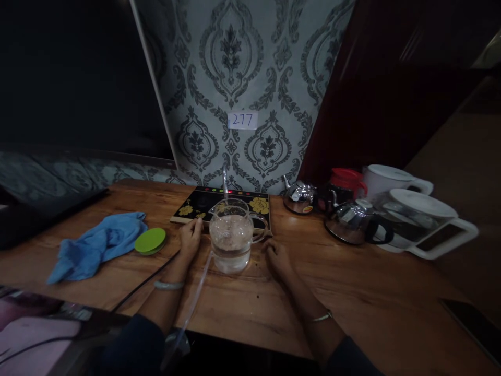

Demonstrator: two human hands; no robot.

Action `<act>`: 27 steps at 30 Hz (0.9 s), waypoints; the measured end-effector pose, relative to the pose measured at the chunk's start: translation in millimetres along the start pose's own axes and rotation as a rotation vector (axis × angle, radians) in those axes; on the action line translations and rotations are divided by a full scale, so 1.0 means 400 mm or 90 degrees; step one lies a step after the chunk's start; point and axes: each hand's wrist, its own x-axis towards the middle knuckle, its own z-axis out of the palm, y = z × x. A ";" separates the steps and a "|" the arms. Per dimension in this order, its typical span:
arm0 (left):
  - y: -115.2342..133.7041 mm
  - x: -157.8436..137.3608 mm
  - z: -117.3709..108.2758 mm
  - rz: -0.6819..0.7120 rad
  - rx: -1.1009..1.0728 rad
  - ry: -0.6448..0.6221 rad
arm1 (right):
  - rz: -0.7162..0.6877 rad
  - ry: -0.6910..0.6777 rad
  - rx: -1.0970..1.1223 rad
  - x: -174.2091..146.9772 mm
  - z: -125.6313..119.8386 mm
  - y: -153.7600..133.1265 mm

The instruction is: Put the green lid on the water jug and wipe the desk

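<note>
A clear glass jug (231, 243) with water in it stands upright on the wooden table, its handle pointing right. My left hand (190, 237) rests just left of the jug, fingers curled in with the thumb on top and nothing visible in them. To the right, below the jug's handle, my right hand (277, 257) lies on the table with its fingers curled in, apart from the glass. Behind the jug is a black panel with gold flowers (256, 204) and a row of small lights. A curved metal spout (225, 183) rises from it above the jug.
A blue cloth (99, 243) and a green round lid (150, 240) lie at left. Metal kettles (354, 222), a red-lidded jug (346, 180) and white-lidded pitchers (420, 209) stand at right. A clear tube (194, 300) and a black cable (146, 282) cross the front edge.
</note>
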 end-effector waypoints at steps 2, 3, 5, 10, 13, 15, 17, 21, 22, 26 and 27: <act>-0.002 0.000 0.001 -0.004 0.001 0.005 | -0.004 0.000 0.002 0.000 -0.002 -0.001; -0.002 -0.001 0.002 -0.004 0.003 0.005 | -0.007 0.002 0.003 0.000 -0.003 -0.002; -0.003 -0.001 0.002 -0.005 0.006 0.004 | -0.008 0.005 0.002 -0.002 -0.003 -0.004; -0.003 -0.002 0.002 -0.017 0.004 -0.004 | 0.002 0.001 0.011 -0.003 0.000 -0.005; -0.003 -0.003 0.003 -0.016 -0.007 -0.004 | 0.002 0.006 0.009 -0.004 0.002 -0.004; -0.003 -0.003 0.003 -0.015 -0.010 -0.004 | 0.002 0.014 0.009 -0.005 0.004 -0.003; -0.004 -0.002 0.003 -0.015 -0.007 -0.005 | 0.002 0.018 0.012 -0.006 0.006 -0.003; -0.005 -0.001 0.002 -0.014 -0.003 -0.006 | 0.002 0.019 0.014 -0.007 0.006 -0.004; -0.005 -0.001 0.002 -0.014 -0.003 -0.005 | 0.001 0.018 0.014 -0.007 0.005 -0.005; -0.007 -0.001 0.003 -0.013 0.000 -0.004 | 0.000 0.003 0.009 -0.006 -0.001 -0.008; -0.007 -0.001 0.003 -0.013 0.001 -0.005 | 0.001 0.002 0.007 -0.005 -0.002 -0.007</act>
